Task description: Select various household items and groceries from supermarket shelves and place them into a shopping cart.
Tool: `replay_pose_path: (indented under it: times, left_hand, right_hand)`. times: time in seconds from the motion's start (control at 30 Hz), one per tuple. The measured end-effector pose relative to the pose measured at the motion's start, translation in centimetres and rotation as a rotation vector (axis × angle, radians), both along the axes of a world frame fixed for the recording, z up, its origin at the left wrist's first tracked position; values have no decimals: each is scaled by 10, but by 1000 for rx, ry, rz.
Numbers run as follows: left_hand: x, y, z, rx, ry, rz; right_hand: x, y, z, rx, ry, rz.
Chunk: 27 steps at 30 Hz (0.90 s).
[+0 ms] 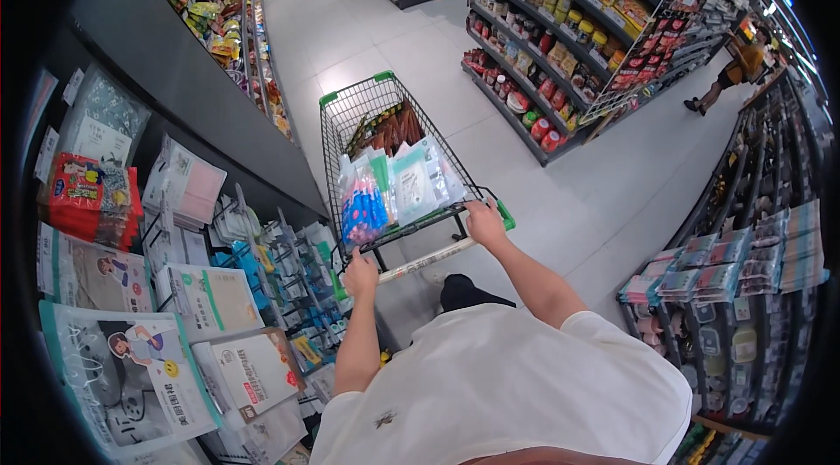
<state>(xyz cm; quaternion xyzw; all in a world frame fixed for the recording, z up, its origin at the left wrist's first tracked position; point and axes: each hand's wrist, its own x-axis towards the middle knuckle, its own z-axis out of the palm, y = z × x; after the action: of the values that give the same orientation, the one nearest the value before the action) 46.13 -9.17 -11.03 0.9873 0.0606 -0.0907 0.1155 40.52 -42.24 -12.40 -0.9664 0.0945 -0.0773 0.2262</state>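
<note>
A black wire shopping cart [336, 112] with green corner pieces stands in front of me on the tiled floor. My left hand [361, 273] grips the left end of its pale handlebar [426, 259], and my right hand [485, 222] holds the right end. Inside the basket, a clear bag with blue and pink contents [364, 206] leans near my left hand. Several flat white-and-green plastic packages [413, 183] lie beside it. Brown packets [397, 127] fill the far part of the basket.
On the left, hooks carry packaged aprons [138, 373] close to my arm. A grey panel [190, 71] borders the cart's left side. Ahead right stands a grocery shelf [558, 38]. Packaged towels [722, 261] hang on the right rack. A person [738, 68] walks in the far right aisle.
</note>
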Motion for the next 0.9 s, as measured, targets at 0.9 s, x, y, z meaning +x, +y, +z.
replay_pose_path:
  times: [0.9]
  left_hand:
    - [14,-57,2,-123,159,-110]
  right_hand:
    - [-24,-45,7,97,-42,-240]
